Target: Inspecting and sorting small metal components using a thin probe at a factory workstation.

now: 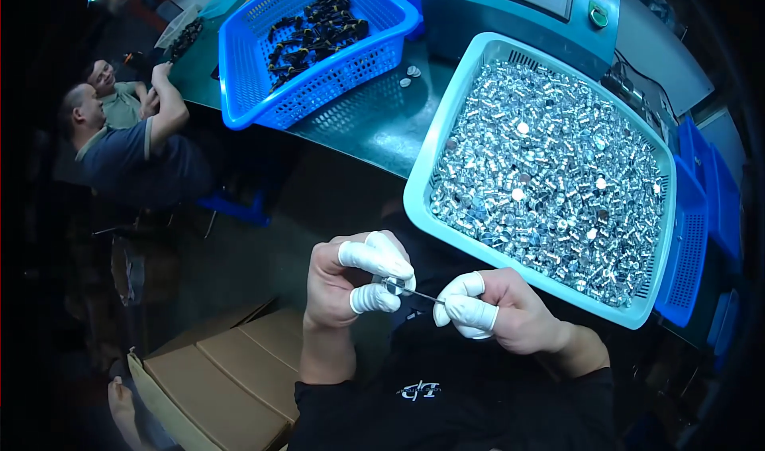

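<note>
White finger cots cover the fingertips of both my hands, which are held in front of my chest. Between thumb and fingers, my left hand (355,284) pinches a small shiny metal cap (393,285). My right hand (498,307) is closed on a thin dark rod (422,295), whose far end reaches to the metal cap. Whether the rod's tip is inside the cap or only against it, I cannot tell. To the right, a pale green basket (422,204) is heaped with many similar small metal parts (550,172).
A blue basket (343,80) holding black-and-yellow pieces (319,33) stands on the green table (374,136). Several small discs (409,76) lie beside it. Behind is a machine (518,13) with red and green buttons. Cardboard boxes (231,363) sit lower left; two people (135,148) are at far left.
</note>
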Demonstrator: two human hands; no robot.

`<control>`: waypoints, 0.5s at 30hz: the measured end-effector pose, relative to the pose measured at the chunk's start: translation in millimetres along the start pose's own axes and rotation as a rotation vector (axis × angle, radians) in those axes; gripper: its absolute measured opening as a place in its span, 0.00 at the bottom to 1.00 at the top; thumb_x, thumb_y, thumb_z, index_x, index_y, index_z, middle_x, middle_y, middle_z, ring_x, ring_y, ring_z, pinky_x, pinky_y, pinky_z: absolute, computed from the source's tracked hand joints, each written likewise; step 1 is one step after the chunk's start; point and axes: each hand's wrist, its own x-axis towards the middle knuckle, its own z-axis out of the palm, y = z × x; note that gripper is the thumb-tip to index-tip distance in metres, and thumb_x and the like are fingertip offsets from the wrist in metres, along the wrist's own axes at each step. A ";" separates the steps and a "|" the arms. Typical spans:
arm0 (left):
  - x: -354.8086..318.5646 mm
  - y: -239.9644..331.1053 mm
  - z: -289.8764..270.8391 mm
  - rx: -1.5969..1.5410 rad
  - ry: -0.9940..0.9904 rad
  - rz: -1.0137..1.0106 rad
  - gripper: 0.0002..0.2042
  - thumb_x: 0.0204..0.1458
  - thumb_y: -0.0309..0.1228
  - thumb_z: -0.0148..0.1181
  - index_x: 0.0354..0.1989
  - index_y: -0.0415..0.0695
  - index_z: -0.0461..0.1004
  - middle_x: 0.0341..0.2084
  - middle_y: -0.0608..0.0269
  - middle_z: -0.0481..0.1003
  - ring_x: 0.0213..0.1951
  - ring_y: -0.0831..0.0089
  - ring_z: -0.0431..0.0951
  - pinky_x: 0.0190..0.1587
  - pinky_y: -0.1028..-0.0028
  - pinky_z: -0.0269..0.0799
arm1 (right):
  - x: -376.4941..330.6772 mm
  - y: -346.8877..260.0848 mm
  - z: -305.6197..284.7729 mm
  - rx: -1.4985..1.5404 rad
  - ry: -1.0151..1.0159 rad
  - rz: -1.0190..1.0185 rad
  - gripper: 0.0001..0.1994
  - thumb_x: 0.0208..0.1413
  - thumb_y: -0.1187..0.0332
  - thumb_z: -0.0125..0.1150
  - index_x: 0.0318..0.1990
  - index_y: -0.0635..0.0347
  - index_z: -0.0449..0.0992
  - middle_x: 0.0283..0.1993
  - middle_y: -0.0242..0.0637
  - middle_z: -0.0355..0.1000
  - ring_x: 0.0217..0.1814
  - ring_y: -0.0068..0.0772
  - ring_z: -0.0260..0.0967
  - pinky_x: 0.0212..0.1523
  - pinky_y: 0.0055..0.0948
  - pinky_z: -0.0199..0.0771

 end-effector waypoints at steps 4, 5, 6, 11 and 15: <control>-3.3 5.0 9.6 0.099 0.093 -0.052 0.11 0.42 0.26 0.68 0.33 0.35 0.76 0.22 0.56 0.74 0.24 0.71 0.71 0.24 0.76 0.65 | 3.6 9.3 9.3 -0.279 0.162 -0.222 0.07 0.60 0.73 0.51 0.36 0.67 0.75 0.28 0.32 0.72 0.28 0.16 0.64 0.30 0.18 0.64; -3.6 6.8 14.1 0.153 0.183 -0.058 0.10 0.43 0.25 0.67 0.33 0.35 0.76 0.21 0.56 0.73 0.24 0.72 0.71 0.24 0.77 0.65 | 4.4 11.1 10.5 -0.540 0.261 -0.390 0.06 0.59 0.75 0.52 0.36 0.68 0.74 0.30 0.35 0.73 0.30 0.19 0.67 0.32 0.19 0.67; -3.2 14.0 14.0 0.160 0.175 -0.066 0.11 0.40 0.21 0.68 0.34 0.33 0.76 0.27 0.54 0.76 0.29 0.75 0.74 0.28 0.80 0.67 | 3.9 11.8 9.2 -0.544 0.258 -0.379 0.05 0.57 0.77 0.53 0.36 0.69 0.74 0.32 0.40 0.75 0.33 0.25 0.72 0.35 0.21 0.70; -26.7 66.0 -44.5 0.021 0.527 0.288 0.15 0.58 0.36 0.51 0.48 0.38 0.71 0.35 0.57 0.74 0.37 0.68 0.70 0.42 0.70 0.65 | -7.3 12.5 14.1 -0.647 0.434 -0.550 0.07 0.57 0.74 0.54 0.32 0.68 0.76 0.25 0.36 0.74 0.21 0.17 0.65 0.23 0.16 0.63; -17.1 48.9 -16.4 -0.159 0.511 0.066 0.19 0.58 0.46 0.50 0.45 0.43 0.73 0.33 0.63 0.72 0.38 0.68 0.67 0.44 0.69 0.61 | 7.2 9.8 19.7 -0.841 0.455 -0.800 0.03 0.51 0.77 0.58 0.31 0.68 0.77 0.20 0.36 0.71 0.17 0.21 0.64 0.20 0.19 0.60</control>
